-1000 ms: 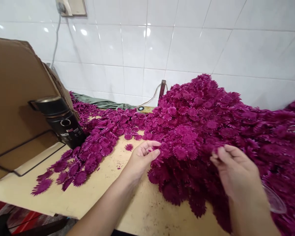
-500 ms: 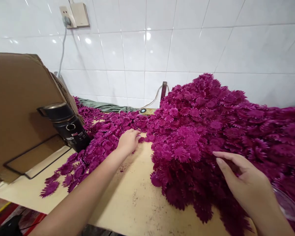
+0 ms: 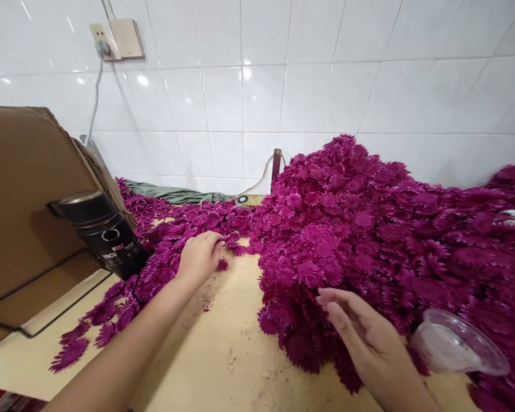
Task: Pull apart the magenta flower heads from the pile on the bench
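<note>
My left hand [image 3: 201,254] is over the narrow gap between two masses of purple flower-shaped pieces. Its fingers are curled, and a small purple flower piece [image 3: 223,264] shows just under the thumb, seemingly in its grasp. The smaller spread of flower pieces [image 3: 163,260] lies along that hand's far side. To the right rises the big heap of the same flowers [image 3: 326,246], with fringed petals. My right hand [image 3: 369,337] hovers at the heap's near face, thumb and fingers slightly apart, with nothing visible between them.
A clear plastic bowl [image 3: 455,346] sits tilted among the flowers beside my right hand. On the left stand a black vacuum bottle [image 3: 105,237], a thin black wire frame [image 3: 68,296] and a cardboard box [image 3: 21,189]. A white tiled wall [image 3: 214,97] backs the pale tabletop [image 3: 223,355].
My right hand has moved left and down along the heap, uncovering the plastic bowl. My left hand has drawn slightly back, and a flower piece now shows beneath it. The view has turned a little rightward.
</note>
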Tool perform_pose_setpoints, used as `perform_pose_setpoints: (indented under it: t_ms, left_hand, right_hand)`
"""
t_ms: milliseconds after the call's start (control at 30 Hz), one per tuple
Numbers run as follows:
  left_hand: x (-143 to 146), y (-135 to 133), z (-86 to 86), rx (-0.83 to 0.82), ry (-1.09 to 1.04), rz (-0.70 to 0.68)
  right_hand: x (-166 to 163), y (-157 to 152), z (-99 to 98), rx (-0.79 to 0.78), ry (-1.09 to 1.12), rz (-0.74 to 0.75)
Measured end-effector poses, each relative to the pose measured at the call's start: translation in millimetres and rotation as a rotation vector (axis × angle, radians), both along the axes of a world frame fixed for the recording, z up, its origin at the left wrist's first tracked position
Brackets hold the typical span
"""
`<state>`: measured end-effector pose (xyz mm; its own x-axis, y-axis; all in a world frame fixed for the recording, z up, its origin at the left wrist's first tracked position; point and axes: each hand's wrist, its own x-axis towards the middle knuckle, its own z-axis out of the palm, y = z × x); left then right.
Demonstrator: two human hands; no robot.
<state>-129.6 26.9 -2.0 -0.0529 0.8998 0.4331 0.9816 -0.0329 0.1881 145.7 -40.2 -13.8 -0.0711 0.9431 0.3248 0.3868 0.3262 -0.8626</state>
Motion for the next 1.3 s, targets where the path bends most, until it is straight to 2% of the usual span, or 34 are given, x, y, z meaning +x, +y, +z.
perform_pose_setpoints:
  t_ms: [33,100,167,300,367,433,533,633,733,800,867,967,1167,1300]
  left_hand:
    - [9.7,-8.9,2.3,0.091,-0.036,-0.098]
    - [35.1,-28.5,2.4,0.288,-0.076,-0.389]
    - [62.1,-47.0,-1.7,0.374,-0.075,-0.634]
    - [94.7,-68.2,-11.4,0.358,-0.078,-0.785]
    - [98.6,-71.9,-14.0,0.365,-0.096,-0.847]
    - [98.6,-74.1,-16.1,0.362,-0.108,-0.91]
    - [96.4,-75.4,-21.7,0.347,-0.134,-0.969]
    - [92.6,-71.4,-30.8,0.337,-0.183,-1.003]
    - [88.9,-64.1,-39.6,0.312,-0.209,-1.026]
    - [87.4,-60.8,-42.9,0.302,-0.213,-1.041]
    - [86.5,-59.6,-43.7,0.299,-0.217,-1.049]
    - [85.6,-59.1,-42.6,0.294,-0.225,-1.042]
    - [84.2,-56.7,-41.8,0.284,-0.27,-1.032]
    - [84.5,-56.5,-42.5,0.262,-0.287,-1.042]
  right_hand:
    - [-9.8,-0.3,0.8,-0.086,0.106,0.047]
    - [-27.4,1.6,2.1,-0.233,0.289,0.135]
    - [-38.3,5.1,2.1,-0.308,0.373,0.192]
    - [-33.7,8.0,-4.4,-0.253,0.291,0.201]
    - [-19.9,6.7,-7.2,-0.207,0.2,0.18]
    - [0.6,5.4,-5.5,-0.148,0.095,0.099]
    - [43.5,5.7,8.1,-0.069,-0.063,-0.13]
    - [92.8,8.0,27.3,-0.055,-0.223,-0.378]
    - [129.2,10.5,39.1,-0.049,-0.56,-0.53]
    - [139.3,13.0,39.9,-0.119,-0.828,-0.589]
    - [139.6,16.3,36.8,-0.235,-0.994,-0.599]
    - [133.7,20.8,30.1,-0.324,-1.056,-0.562]
    - [136.1,25.5,27.0,-0.307,-1.055,-0.408]
    - [140.6,26.2,34.1,-0.226,-1.029,-0.387]
